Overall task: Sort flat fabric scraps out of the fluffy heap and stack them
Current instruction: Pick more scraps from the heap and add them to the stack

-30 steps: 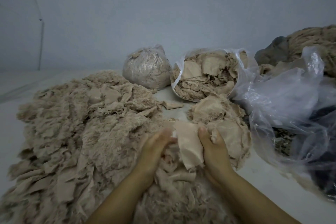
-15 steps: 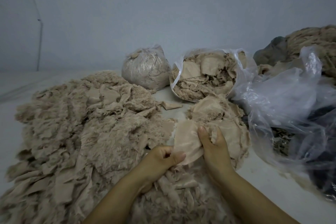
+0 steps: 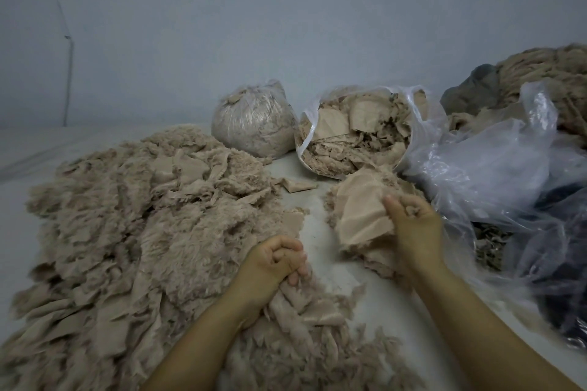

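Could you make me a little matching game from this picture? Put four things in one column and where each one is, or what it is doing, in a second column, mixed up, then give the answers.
Things:
1. left hand
2. right hand
3. tied plastic bag
4. open plastic bag

Places or states:
A. stands by the wall, closed, stuffed with fluff
B. holds a flat scrap over the small stack
C. lies on its side, its mouth showing beige scraps
D. fingers curled at the edge of the fluffy heap

Pairs: 1-D, 2-B, 3-A, 4-C
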